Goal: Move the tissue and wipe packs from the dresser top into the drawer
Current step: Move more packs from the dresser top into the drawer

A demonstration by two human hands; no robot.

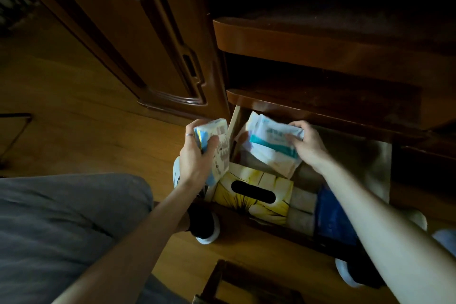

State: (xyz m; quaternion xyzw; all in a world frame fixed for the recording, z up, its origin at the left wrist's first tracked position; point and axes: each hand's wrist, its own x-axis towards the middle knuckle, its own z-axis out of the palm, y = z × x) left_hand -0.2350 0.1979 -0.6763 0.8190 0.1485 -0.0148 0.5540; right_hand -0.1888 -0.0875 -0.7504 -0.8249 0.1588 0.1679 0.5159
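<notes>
My left hand [197, 155] grips a small white and blue tissue pack [217, 145] just left of the open drawer [377, 163], above its left edge. My right hand [306, 143] holds a white wipe pack with a teal stripe [269, 145] over the drawer's back left part, tilted. Inside the drawer at the front lies a yellow tissue box with a dark oval slot [254, 195]. A blue pack [330, 215] lies to its right, partly hidden by my right forearm.
The dresser top [320, 39] and a lower shelf [320, 101] jut out above the drawer. A carved wardrobe door [128, 39] stands at the left. My grey-trousered knee [61, 229] fills the lower left. Wooden floor [74, 118] surrounds it. The scene is dim.
</notes>
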